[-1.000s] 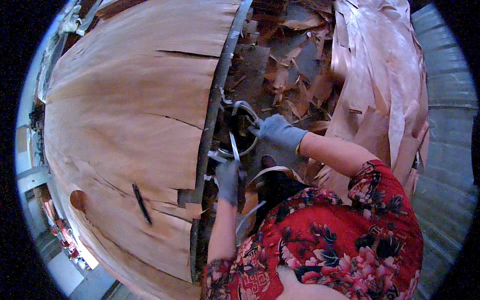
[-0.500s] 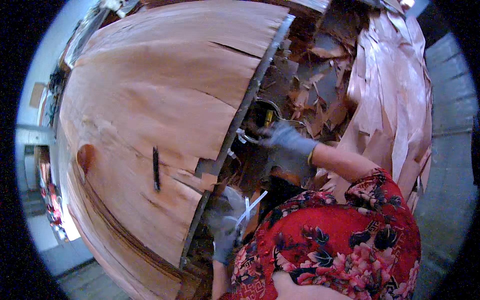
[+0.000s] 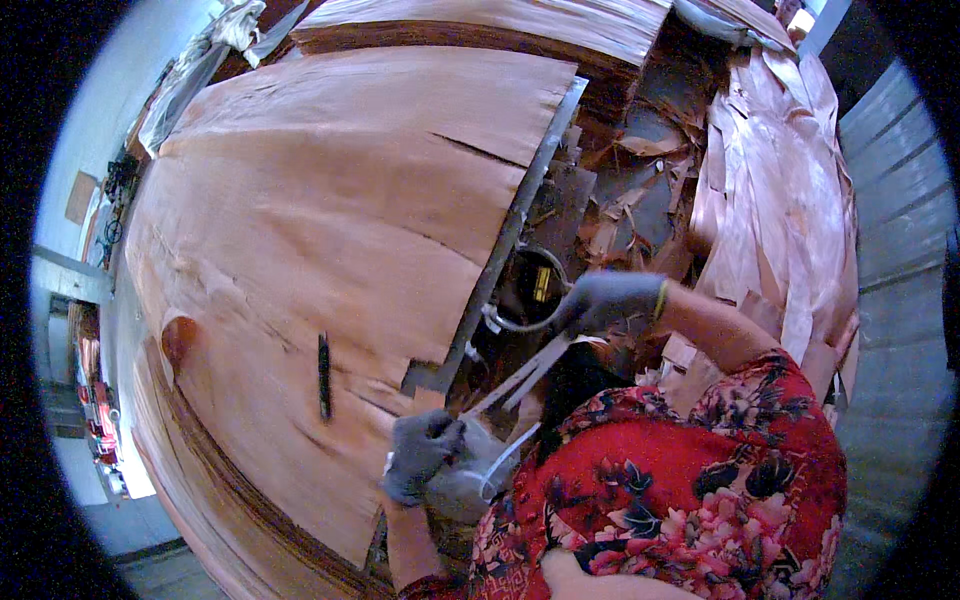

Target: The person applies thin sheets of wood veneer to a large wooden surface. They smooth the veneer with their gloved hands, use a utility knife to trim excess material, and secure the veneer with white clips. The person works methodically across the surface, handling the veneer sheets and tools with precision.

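Observation:
Both my hands wear grey gloves. A pale strip of tape [image 3: 518, 382] runs taut and doubled between them, slanting up to the right. At the near edge of a wood veneer sheet [image 3: 340, 230], my left hand [image 3: 422, 456] is closed in a pinch on the strip's lower end. My right hand [image 3: 612, 300] grips the upper end beside a round container [image 3: 527, 326] with a pale rim, in which a yellow object [image 3: 542, 284] shows. Below the strip, a whitish loop [image 3: 492, 480] hangs near a cloudy plastic bag [image 3: 462, 490].
A thin dark tool [image 3: 324, 378] lies on the veneer sheet. Torn veneer scraps [image 3: 625, 215] litter the floor right of the table edge. Crumpled veneer sheets [image 3: 775, 190] are heaped at the right, and another veneer stack [image 3: 480, 40] stands at the far side.
My left hand has risen to the veneer's edge, and my right hand has moved slightly right and down. The strip is now stretched between them. The view has shifted, showing the far stack.

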`<state>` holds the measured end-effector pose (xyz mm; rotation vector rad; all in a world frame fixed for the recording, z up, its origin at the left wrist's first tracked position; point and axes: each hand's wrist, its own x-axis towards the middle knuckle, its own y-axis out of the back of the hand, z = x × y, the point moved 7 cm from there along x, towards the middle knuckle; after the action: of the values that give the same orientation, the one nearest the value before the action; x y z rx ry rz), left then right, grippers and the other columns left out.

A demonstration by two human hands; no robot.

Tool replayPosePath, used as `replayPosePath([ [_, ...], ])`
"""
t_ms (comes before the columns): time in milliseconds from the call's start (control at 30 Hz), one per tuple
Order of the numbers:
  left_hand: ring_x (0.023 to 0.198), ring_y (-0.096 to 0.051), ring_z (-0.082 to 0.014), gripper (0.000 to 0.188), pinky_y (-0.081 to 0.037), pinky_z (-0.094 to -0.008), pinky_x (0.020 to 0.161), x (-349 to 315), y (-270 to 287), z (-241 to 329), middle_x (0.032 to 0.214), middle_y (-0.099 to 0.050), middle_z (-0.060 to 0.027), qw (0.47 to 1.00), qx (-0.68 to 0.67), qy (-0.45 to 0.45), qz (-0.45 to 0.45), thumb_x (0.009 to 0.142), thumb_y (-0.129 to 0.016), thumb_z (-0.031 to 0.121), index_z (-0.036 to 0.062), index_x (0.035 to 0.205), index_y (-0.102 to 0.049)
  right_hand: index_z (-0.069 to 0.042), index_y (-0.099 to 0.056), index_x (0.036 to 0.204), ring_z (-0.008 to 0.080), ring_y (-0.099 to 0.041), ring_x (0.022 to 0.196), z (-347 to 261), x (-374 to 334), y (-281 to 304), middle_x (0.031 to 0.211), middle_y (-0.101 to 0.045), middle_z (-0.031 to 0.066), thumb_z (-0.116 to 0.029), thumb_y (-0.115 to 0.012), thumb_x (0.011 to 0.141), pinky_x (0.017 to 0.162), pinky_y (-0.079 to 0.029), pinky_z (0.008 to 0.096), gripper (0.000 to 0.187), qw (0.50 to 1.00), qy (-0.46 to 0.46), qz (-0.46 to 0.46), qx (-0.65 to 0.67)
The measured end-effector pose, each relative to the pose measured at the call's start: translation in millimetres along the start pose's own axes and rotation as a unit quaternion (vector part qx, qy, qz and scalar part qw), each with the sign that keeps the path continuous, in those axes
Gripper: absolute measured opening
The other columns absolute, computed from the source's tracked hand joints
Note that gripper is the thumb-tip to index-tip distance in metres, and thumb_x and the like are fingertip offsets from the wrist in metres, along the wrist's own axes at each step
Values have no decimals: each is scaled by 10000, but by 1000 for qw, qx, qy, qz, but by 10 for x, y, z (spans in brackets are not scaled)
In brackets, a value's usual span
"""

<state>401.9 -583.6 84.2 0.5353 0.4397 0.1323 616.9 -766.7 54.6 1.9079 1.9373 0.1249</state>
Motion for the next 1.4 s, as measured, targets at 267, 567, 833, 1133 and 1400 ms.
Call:
replayPosePath([
  [267, 578, -571, -290, 173, -433, -379, 534, 1489, -354, 638, 688, -581, -176, 997, 48, -36, -52, 782, -613, 207, 35, 779, -626, -102, -501, 1238, 267, -571, 1004, 542, -153, 1372, 1138, -571, 137, -37, -617, 724, 873, -446, 346, 531, 982, -90, 131, -101],
  [567, 615, -581, -346, 151, -439, -378, 519, 2708, -543, 1319, 690, -578, -175, 991, 25, -83, -105, 779, -634, 220, 69, 774, -636, -78, -591, 945, 328, -576, 860, 708, 361, 1366, 912, -608, 124, -176, -594, 696, 748, -461, 413, 268, 996, 72, 34, 39],
  [833, 1158, -407, -378, 426, -315, -458, 981, 3401, -130, 1407, 1247, -497, -126, 863, 317, -296, 260, 767, -643, 250, 70, 1138, -532, -106, -613, 946, 261, -581, 853, 1103, 102, 2262, 938, -626, 67, -150, -623, 729, 757, -452, 353, 222, 924, 87, 352, -119],
  [1133, 1331, -226, -371, 662, -156, -533, 1072, 4030, -454, 831, 1438, -304, -96, 870, 381, -280, 136, 785, -571, 322, 91, 1364, -346, 1, -613, 952, 72, -498, 647, 1802, 353, 2179, 769, -586, -15, -244, -574, 887, 586, -417, 220, 257, 767, -149, 460, 421],
  [1400, 1336, -200, -358, 657, -149, -528, 1078, 3984, -377, 928, 1445, -284, -63, 902, 358, -213, 117, 793, -565, 323, 72, 1357, -340, 3, -651, 855, 80, -516, 649, 1581, 697, 2163, 749, -606, -10, -168, -561, 888, 602, -435, 228, 196, 784, -173, 442, 400],
])
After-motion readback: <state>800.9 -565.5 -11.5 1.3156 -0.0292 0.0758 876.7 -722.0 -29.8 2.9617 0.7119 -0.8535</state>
